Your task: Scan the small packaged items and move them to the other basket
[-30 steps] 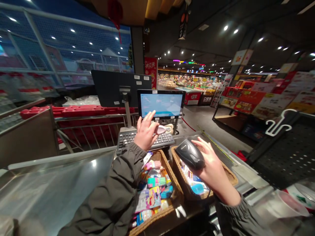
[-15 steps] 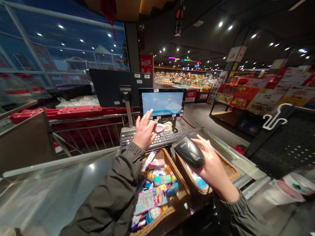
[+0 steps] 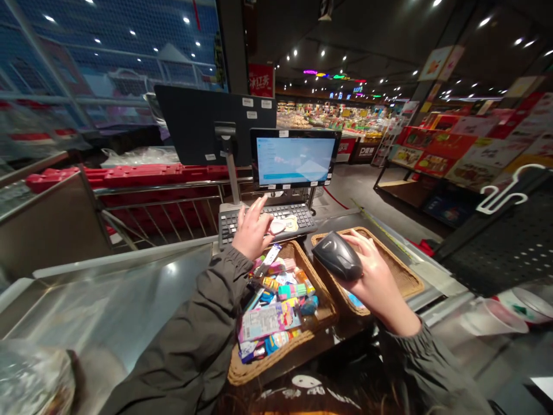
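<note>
My left hand (image 3: 253, 230) is raised over the black keyboard (image 3: 268, 222), pinching a small pale pink item (image 3: 277, 226) between thumb and fingers. My right hand (image 3: 371, 275) grips a black barcode scanner (image 3: 337, 255) above the right wicker basket (image 3: 400, 271). The left wicker basket (image 3: 302, 253) below my left wrist is full of small colourful packets. The lit touchscreen (image 3: 295, 160) stands just behind the keyboard.
A steel checkout counter (image 3: 108, 300) stretches to the left, with a crinkled plastic bag (image 3: 34, 377) at its near corner. A dark customer display (image 3: 203, 124) stands on a pole. Red carts (image 3: 129, 176) sit behind a rail. Shelves (image 3: 466, 155) line the aisle to the right.
The view tilted down. My left hand has dropped from in front of the screen to just above the keyboard, still pinching the pink item. The scanner stays in my right hand.
</note>
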Demonstrator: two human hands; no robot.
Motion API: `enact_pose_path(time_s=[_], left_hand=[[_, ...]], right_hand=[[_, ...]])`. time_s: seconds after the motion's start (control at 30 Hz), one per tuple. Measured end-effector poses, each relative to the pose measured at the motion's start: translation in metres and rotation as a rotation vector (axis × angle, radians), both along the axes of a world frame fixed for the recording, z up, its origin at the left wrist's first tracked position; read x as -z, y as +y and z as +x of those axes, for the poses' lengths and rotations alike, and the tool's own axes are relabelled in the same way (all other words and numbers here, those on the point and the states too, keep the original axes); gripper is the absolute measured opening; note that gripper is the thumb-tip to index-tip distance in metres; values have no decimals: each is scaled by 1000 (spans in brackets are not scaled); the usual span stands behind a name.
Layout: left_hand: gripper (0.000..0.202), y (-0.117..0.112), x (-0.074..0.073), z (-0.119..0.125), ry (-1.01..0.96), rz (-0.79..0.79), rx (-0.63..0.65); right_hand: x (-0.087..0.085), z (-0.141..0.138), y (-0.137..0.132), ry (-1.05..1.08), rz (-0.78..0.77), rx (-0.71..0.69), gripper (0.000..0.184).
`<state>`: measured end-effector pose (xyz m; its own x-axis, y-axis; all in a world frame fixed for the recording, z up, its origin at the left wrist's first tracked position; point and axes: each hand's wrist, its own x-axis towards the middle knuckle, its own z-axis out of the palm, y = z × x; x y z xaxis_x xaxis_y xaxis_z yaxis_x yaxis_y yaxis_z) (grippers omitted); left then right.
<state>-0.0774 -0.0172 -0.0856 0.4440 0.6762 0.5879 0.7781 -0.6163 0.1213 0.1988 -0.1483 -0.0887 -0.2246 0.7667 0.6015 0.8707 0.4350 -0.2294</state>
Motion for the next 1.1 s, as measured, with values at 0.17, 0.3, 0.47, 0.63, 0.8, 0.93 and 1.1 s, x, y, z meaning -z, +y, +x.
enact_pose_path(time_s=[0.17,0.3,0.47,0.63,0.8,0.93,1.1], left_hand=[[27,-14,28,-15,16,-108,-37],[30,-34,58,-33,64,-175,-81],[31,-69,93,-54,128,-296,-151],[36,-96,111,-60,181,-377,-226],[34,-105,123,-55,238,-456,-296],[50,-109,127,-52,289,-553,-316],[61,-114,109,-37,308,-537,-316]], right_hand=[[10,-2,-1,28,-41,-1,36],[18,-6,-2,28,-103,-43,42],[26,-15,-2,19,-176,-131,39],[31,-23,1,41,-249,-216,38],[35,-21,4,18,-281,-263,37],[37,-7,6,22,-253,-284,37],[38,32,10,27,-197,-216,36]])
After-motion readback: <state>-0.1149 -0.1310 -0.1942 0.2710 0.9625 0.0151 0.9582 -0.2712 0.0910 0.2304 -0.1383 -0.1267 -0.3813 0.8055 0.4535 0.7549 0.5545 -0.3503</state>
